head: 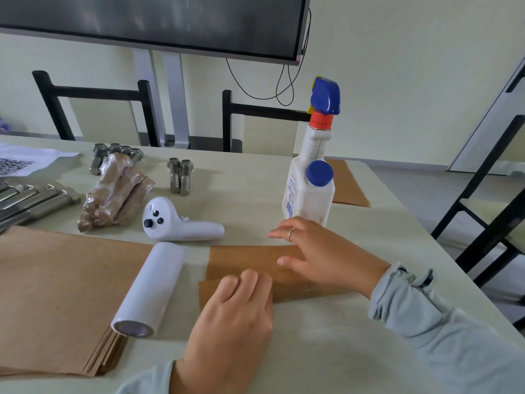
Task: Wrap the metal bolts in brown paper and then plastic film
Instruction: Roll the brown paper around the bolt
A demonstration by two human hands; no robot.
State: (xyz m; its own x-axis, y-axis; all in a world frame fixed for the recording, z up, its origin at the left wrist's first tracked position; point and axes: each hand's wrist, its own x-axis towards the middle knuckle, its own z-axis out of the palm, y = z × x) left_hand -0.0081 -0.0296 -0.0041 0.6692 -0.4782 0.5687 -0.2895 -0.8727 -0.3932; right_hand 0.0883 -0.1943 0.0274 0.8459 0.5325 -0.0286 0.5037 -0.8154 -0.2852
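Note:
A brown paper roll [250, 260] lies across the table in front of me, on clear plastic film drawn out from the white film roll [150, 288] to its left. My left hand [235, 317] presses its fingers on the near edge of the paper. My right hand [321, 251] rests on the roll's right part with fingers spread. Whatever is inside the paper is hidden. A pair of bare metal bolts [180, 176] lies further back. Wrapped bundles [116, 191] in paper and film lie at the left.
A stack of brown paper sheets [56, 294] covers the near left. More bolts [34, 200] lie at the far left and behind the bundles. A white controller [176, 223], a spray bottle [312, 172] and another brown sheet [349, 186] stand on the table. Black chairs ring it.

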